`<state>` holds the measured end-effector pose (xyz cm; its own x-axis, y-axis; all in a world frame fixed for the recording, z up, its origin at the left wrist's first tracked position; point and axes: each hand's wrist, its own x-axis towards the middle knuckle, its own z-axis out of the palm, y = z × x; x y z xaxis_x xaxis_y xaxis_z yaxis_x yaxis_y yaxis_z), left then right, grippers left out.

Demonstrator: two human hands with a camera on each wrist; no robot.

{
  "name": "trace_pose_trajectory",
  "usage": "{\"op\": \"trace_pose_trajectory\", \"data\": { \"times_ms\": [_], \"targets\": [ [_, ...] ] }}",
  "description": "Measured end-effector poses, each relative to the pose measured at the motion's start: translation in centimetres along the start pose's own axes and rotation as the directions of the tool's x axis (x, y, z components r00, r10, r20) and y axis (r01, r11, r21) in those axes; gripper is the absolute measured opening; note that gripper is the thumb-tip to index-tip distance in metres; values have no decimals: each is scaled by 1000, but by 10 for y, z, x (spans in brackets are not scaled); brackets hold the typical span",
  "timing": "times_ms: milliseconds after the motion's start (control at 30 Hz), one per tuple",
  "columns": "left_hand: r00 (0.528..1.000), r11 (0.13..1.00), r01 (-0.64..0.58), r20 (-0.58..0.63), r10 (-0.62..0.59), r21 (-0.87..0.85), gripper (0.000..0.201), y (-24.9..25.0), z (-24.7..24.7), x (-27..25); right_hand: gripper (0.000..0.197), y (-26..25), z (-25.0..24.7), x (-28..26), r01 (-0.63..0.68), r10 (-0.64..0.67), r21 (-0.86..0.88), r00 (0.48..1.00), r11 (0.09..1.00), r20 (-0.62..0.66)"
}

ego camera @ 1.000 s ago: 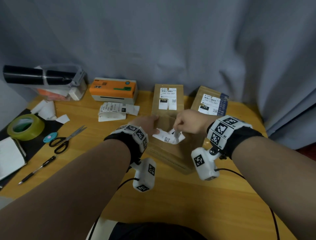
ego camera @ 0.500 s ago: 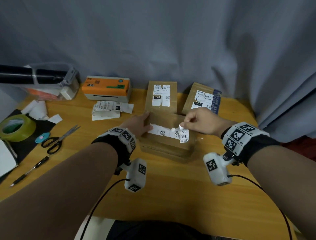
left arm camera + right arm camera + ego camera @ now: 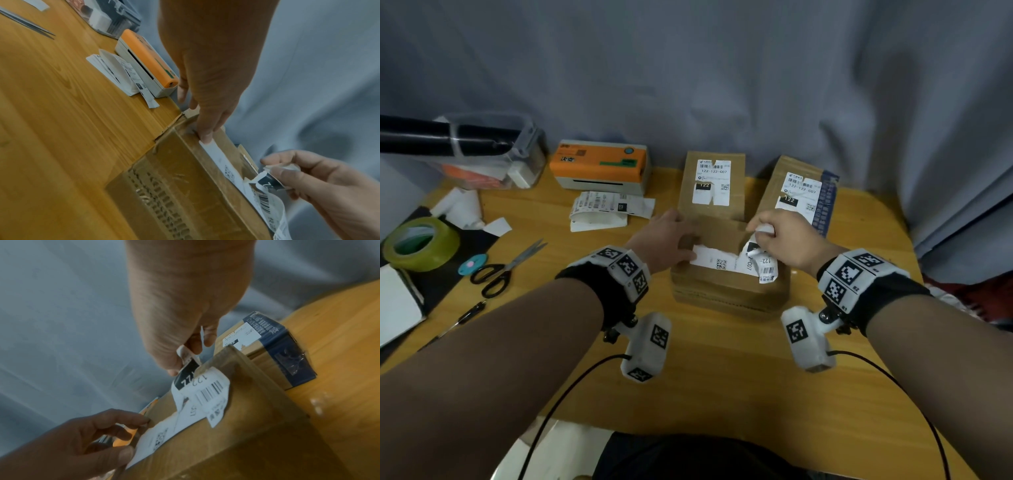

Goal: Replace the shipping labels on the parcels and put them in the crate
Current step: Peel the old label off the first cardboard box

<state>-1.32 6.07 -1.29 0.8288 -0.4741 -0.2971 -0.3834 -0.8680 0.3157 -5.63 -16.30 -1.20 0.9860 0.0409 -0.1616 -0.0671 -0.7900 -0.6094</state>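
A: Where is the parcel being worked on?

B: A brown cardboard parcel point(image 3: 729, 287) is seen at the middle of the wooden tabletop point(image 3: 722, 377), just in front of the person. A white shipping label point(image 3: 722, 262) is stuck across its top face, with its right end torn and lifted off the cardboard.

A: How is the left hand placed?

B: The left hand point(image 3: 667, 240) is laid on the left part of the parcel's top. Its fingers point(image 3: 205, 133) are kept fairly straight and pressed down, the fingertip resting on the left end of the label. Nothing is gripped by it.

A: And the right hand?

B: The right hand point(image 3: 784, 236) is held above the parcel's far right corner. The peeled, crumpled end of the label is pinched between its thumb and fingers point(image 3: 176, 363), which are closed on the paper.

A: What else is set out?

B: Two more labelled parcels are stood behind: one far centre point(image 3: 712, 185), one far right with blue tape point(image 3: 804, 192). An orange-topped label printer point(image 3: 602, 164) is placed far left of them, with printed labels point(image 3: 606, 209) lying just in front of it. Scissors point(image 3: 506, 267), a roll of green tape point(image 3: 421, 243) and a pen point(image 3: 469, 313) are found at the left edge. A clear plastic crate point(image 3: 524, 150) is seen at the far left.
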Motion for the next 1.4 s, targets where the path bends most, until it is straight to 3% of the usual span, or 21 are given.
{"op": "trace_pose_trajectory", "data": {
  "times_ms": [67,233,300,400,433,533,633,700,867,1133,1267,1300,1400],
  "targets": [
    [1000,1000,-9,8,9,25,46,0,-1,1,9,3,0,0,-3,3,-22,1000,1000,-26],
    [999,998,-28,18,28,47,29,4,-3,2,34,4,2,-3,-31,15,-180,996,983,-86],
    [999,999,-28,18,27,37,26,6,-2,2,31,4,4,-4,-48,23,-242,994,969,-108],
    [1000,1000,-14,22,13,20,25,9,-1,3,10,-3,9,-3,-58,0,-313,983,948,-183],
    [1000,1000,-7,21,7,15,26,10,-1,4,14,-6,11,-4,-57,-12,-347,981,936,-195],
    [1000,1000,-1,9,1,-19,33,8,1,2,49,-17,15,-3,35,-106,-453,986,891,-131],
    [999,998,20,27,-19,-66,57,-3,4,-2,41,-32,23,1,291,-296,-487,953,824,67],
    [998,995,40,57,-35,-87,72,-12,7,-3,36,-40,32,5,382,-328,-469,924,796,197],
    [989,986,67,142,-45,-153,79,-22,10,-8,42,-51,42,18,325,-213,-422,933,846,291],
    [989,943,60,150,-11,-326,78,-24,11,-8,30,-50,41,28,320,-211,-383,930,867,300],
    [987,931,83,157,-28,-356,80,-26,10,-5,7,-47,44,25,334,-248,-369,933,867,262],
    [987,930,86,158,-31,-357,80,-26,10,-5,7,-44,44,25,336,-254,-361,933,870,255],
    [987,931,90,157,-36,-353,79,-26,9,-4,35,-38,45,22,315,-240,-324,938,892,252]
  ]
}}
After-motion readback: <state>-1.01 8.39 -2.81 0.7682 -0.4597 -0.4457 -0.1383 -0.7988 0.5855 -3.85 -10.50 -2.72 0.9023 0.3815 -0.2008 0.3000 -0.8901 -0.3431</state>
